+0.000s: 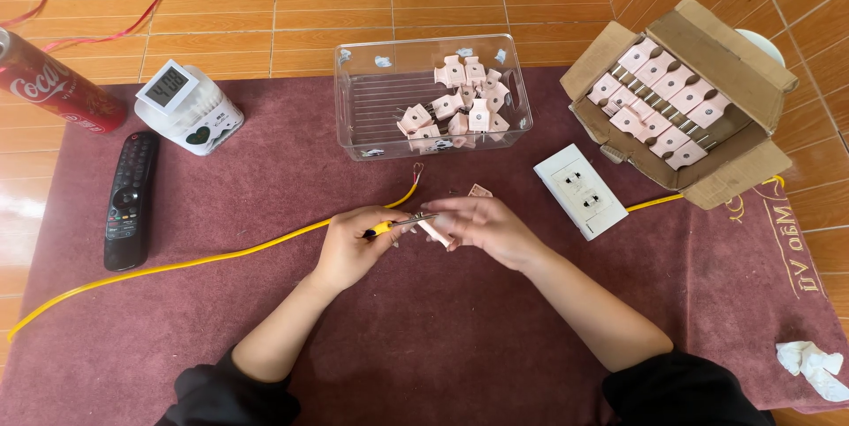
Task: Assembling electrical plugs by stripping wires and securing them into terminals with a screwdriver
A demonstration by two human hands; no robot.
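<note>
- Maroon mat point(442, 346) over orange floor tiles point(221, 10) is my work surface.
- My left hand point(349, 245) is closed round a yellow-handled screwdriver point(398, 225).
- My right hand point(482, 224) pinches a pink plug point(435, 233) at mat centre.
- Yellow cable point(177, 264) runs beneath; a clear bin point(354, 90) and cardboard box point(734, 63) hold more plugs.

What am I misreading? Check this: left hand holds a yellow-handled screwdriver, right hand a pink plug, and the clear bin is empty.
The clear bin isn't empty: the head view shows pink plugs piled inside. The rest stands: left hand holds the screwdriver, right hand a plug.
</note>
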